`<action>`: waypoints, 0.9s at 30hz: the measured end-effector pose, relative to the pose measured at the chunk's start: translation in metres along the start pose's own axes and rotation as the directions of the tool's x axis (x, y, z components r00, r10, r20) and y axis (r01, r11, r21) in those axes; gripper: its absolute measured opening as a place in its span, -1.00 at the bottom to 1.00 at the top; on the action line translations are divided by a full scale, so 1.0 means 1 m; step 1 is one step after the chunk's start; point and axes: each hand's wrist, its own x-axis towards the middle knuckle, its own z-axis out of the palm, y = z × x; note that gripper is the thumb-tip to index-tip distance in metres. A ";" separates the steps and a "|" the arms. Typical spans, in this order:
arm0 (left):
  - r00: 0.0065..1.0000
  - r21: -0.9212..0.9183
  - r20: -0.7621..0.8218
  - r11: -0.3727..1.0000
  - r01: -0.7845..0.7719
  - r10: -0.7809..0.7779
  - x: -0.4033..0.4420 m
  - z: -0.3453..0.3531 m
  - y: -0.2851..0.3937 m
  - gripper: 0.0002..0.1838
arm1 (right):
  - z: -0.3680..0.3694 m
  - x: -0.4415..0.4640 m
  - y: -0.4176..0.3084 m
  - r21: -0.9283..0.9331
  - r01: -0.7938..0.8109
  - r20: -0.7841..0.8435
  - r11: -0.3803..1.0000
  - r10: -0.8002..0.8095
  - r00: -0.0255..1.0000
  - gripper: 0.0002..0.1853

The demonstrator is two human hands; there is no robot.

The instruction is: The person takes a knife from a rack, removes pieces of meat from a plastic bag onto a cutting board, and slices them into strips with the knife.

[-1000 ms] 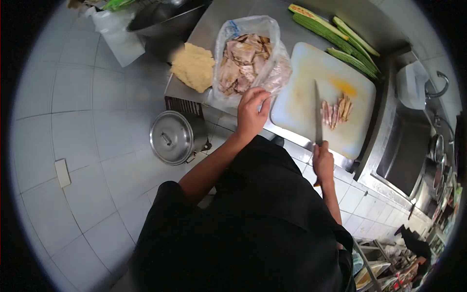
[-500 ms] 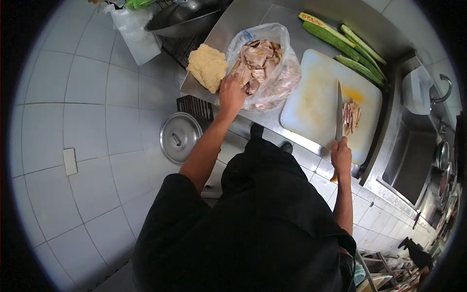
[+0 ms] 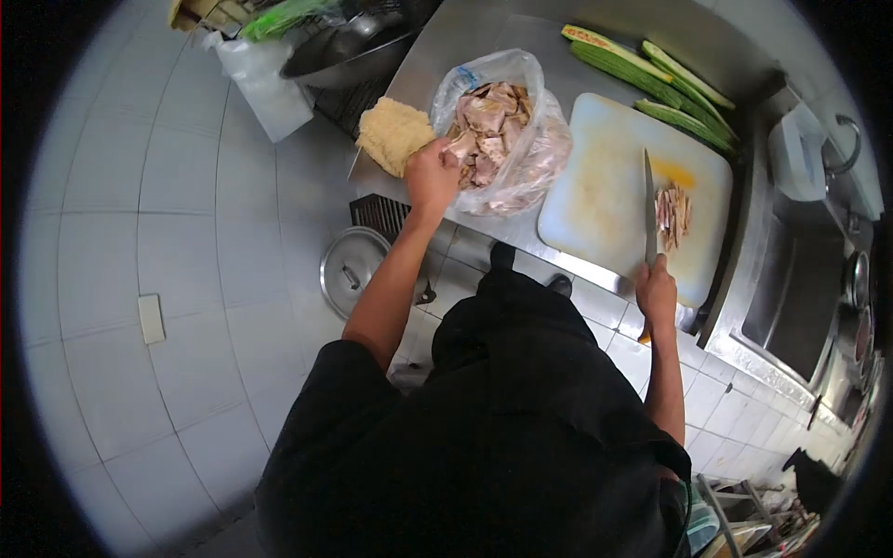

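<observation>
My left hand [image 3: 433, 179] is closed at the near left edge of a clear plastic bag [image 3: 551, 144], its fingers pinching a pale piece of meat [image 3: 461, 145]. More meat pieces [image 3: 494, 116] fill the bag's open mouth. A folded tan cloth [image 3: 394, 136] lies just left of that hand. With my right hand [image 3: 657, 290] I grip the handle of a long kitchen knife [image 3: 650, 209], its blade pointing away from me over the white cutting board [image 3: 595, 186]. Thin strips of sliced meat [image 3: 673, 216] lie right beside the blade.
Several long pieces of green squash [image 3: 628, 73] lie behind the board on the steel counter [image 3: 521, 33]. A sink [image 3: 791, 298] with a plastic container [image 3: 798, 153] is at the right. A dark wok [image 3: 349, 60] stands at the back left, and a metal lid [image 3: 352, 270] sits below the counter.
My left hand has drawn slightly back from the meat in the bag, with a piece now in its fingers. The right hand and knife stay by the strips. The view has shifted slightly.
</observation>
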 end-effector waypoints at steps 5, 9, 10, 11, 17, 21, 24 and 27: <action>0.977 -0.368 0.184 0.914 0.172 -0.110 0.014 -0.011 0.025 -0.70 | 0.005 0.002 0.006 -0.015 -0.026 -0.002 1.000 0.026 1.000 -0.77; 0.844 -0.576 0.535 0.722 0.382 -0.020 0.016 -0.027 0.078 -0.67 | 0.005 -0.001 0.003 0.002 -0.036 -0.022 0.999 0.036 0.999 -0.75; 0.782 -0.576 0.620 0.713 0.400 0.062 0.013 -0.030 0.096 -0.67 | 0.008 0.000 0.005 -0.012 -0.036 -0.031 0.999 0.035 0.999 -0.75; 0.707 -0.574 0.693 0.703 0.420 0.144 0.011 -0.028 0.113 -0.66 | 0.009 0.000 0.007 -0.029 -0.035 -0.037 0.999 0.034 0.999 -0.74; 0.050 -0.510 0.857 0.857 -0.072 0.513 -0.007 0.079 0.171 -0.64 | 0.000 -0.002 -0.005 0.001 -0.090 -0.007 0.996 0.090 0.996 -0.74; -0.164 -0.522 0.838 0.676 -0.520 0.521 -0.032 0.159 0.194 -0.54 | 0.001 0.000 -0.005 -0.020 -0.092 0.014 0.996 0.092 0.996 -0.73; 0.149 -0.506 0.764 0.726 -0.465 0.628 -0.051 0.189 0.182 -0.54 | 0.005 0.001 -0.005 -0.026 -0.087 0.011 0.996 0.088 0.996 -0.73; 0.498 -0.529 0.466 0.682 -0.506 0.731 -0.072 0.182 0.153 -0.60 | 0.001 -0.001 -0.007 0.002 -0.097 0.010 0.995 0.097 0.995 -0.73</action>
